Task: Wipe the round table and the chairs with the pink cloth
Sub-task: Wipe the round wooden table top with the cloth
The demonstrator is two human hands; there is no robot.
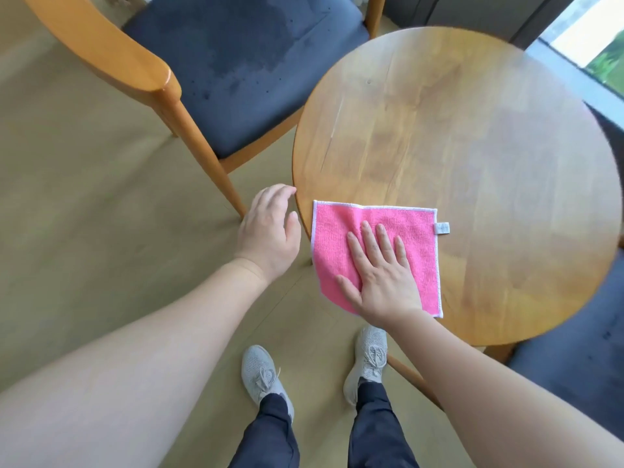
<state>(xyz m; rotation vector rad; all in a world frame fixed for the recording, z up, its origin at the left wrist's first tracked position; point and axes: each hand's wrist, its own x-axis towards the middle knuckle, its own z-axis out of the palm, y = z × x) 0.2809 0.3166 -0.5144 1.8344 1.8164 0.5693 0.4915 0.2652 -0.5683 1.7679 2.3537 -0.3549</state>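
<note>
A pink cloth [337, 238] with a white hem lies spread flat on the near left part of the round wooden table [472, 157]; one corner hangs over the rim. My right hand [380, 275] presses flat on the cloth with straight fingers. My left hand [270, 231] hovers just left of the table's rim, fingers loosely curled and holding nothing. A wooden chair [141, 65] with a dark blue seat [243, 62] stands at the upper left; the seat shows darker damp patches.
Light wooden floor lies to the left and below. My two feet in grey shoes [263, 373] stand near the table's leg [412, 376]. A dark rug or seat [580, 359] sits at the lower right, a window [594, 32] at the upper right.
</note>
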